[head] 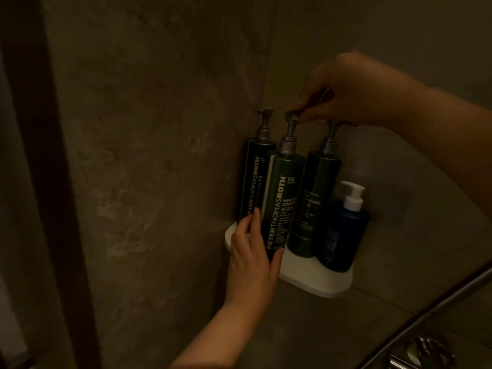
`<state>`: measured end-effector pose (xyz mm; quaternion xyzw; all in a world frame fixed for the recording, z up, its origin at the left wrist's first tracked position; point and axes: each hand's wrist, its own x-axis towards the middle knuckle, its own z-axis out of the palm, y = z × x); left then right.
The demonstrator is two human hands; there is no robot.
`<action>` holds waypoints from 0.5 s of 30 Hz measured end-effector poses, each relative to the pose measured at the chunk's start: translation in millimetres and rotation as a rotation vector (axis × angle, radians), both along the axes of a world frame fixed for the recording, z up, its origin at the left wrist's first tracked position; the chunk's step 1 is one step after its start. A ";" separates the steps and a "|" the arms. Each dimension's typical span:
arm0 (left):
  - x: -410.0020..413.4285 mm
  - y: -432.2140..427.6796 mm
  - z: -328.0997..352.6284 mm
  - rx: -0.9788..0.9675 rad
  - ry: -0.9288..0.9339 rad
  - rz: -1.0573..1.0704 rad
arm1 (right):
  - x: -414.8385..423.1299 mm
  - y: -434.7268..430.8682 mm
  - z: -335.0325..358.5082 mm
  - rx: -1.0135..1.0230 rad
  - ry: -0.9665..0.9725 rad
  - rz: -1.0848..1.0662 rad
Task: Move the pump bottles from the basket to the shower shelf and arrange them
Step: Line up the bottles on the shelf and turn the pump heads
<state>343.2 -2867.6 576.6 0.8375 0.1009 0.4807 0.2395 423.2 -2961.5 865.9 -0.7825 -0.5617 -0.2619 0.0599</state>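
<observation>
1. My left grip (253, 251) holds the foot of the conditioner bottle (282, 198), fingers curled round it, at the front left edge of the shelf (319, 280).
2. Behind it, in the shelf's back left corner, a matching dark bottle (255, 177) stands upright.
3. The body cleanser bottle (316, 198) stands mid-shelf, just beside the conditioner bottle.
4. A shorter, white-topped blue bottle (343, 235) stands at the right edge, close against the cleanser.
5. My right grip (348, 91) pinches the conditioner bottle's pump head (291, 117) from above.
</observation>
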 end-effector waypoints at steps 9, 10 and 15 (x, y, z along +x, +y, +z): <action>4.8 -1.3 -3.9 0.170 -0.103 0.034 | 4.5 1.6 1.9 -0.039 -0.066 -0.010; 6.1 -0.8 -3.8 0.168 -0.103 0.031 | 5.4 2.2 2.3 -0.048 -0.064 -0.018; 13.1 1.5 -1.1 0.143 -0.100 -0.011 | 10.9 3.9 2.7 -0.059 -0.062 -0.064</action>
